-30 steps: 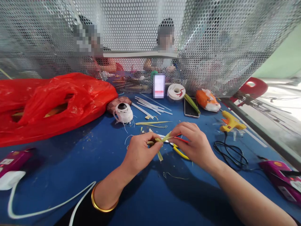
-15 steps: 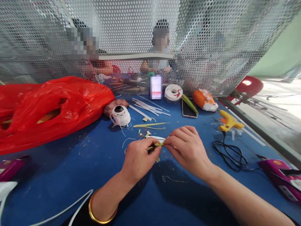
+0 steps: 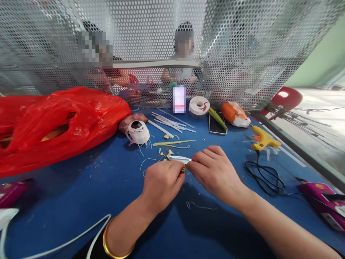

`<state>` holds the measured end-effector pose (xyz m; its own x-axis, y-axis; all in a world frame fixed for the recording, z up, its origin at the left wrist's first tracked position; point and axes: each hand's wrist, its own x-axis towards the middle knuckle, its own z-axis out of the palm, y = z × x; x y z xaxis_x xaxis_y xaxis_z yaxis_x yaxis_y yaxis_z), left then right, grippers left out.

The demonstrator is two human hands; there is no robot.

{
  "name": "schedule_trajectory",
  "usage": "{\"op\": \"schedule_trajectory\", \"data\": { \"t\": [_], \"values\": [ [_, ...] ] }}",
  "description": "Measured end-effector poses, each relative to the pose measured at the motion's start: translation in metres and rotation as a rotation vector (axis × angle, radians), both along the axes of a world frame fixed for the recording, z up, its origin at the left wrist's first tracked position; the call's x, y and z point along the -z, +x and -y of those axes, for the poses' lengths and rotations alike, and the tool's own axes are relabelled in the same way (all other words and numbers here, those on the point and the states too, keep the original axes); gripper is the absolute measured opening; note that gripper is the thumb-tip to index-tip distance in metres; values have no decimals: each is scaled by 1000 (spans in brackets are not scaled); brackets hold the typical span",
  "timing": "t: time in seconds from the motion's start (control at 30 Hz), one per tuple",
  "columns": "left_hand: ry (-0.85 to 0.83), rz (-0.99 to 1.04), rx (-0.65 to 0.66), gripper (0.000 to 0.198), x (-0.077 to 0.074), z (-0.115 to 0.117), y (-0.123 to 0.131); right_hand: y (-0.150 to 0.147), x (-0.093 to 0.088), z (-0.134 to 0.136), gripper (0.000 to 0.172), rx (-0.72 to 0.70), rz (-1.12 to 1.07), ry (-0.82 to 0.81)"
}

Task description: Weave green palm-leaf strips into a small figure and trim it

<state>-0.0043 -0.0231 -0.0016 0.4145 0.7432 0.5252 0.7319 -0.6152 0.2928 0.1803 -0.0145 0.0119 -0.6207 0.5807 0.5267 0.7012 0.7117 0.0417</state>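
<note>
My left hand point(image 3: 165, 181) is closed, thumb against fingers, on a small yellow-green strip point(image 3: 183, 169) that is mostly hidden. My right hand point(image 3: 214, 172) pinches at the same strip, its fingertips touching those of the left. Just behind the fingertips lies a pale, pointed, blade-like object point(image 3: 179, 158), partly covered by the hands. Small yellowish scraps point(image 3: 167, 154) are scattered beside it. Farther back is a flat yellow-green strip point(image 3: 174, 142). A loose thread point(image 3: 201, 207) rests on the blue table point(image 3: 121, 194) near my right forearm.
A red plastic bag point(image 3: 88, 115) fills the left. Behind are white thread point(image 3: 139, 133), white sticks point(image 3: 169, 122), a ribbon spool point(image 3: 198, 106) and a phone point(image 3: 216, 126). A yellow glue gun point(image 3: 265, 138) with black cord lies right. People sit behind a perforated metal screen point(image 3: 145, 32).
My left hand has turned so its back and knuckles cover the strip, which showed more before. The right hand's fingers have curled in closer to the left.
</note>
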Motion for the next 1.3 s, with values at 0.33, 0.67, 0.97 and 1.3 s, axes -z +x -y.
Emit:
{"op": "schedule_trajectory", "data": {
  "t": [0.33, 0.67, 0.97, 1.3],
  "values": [
    [-11, -21, -12, 12, -1, 2, 0, -9, 6, 6, 25, -8, -3, 61],
    [-45, 17, -29, 14, -4, 3, 1, -15, 12, 9, 26, 64, -186, -47],
    [-86, 38, -59, 14, -2, 3, 1, -9, 11, 3, 22, 152, -232, 2],
    [-542, 520, -124, 7, -10, -3, 2, 8, 1, -16, 22, 130, -908, -703]
  ]
}}
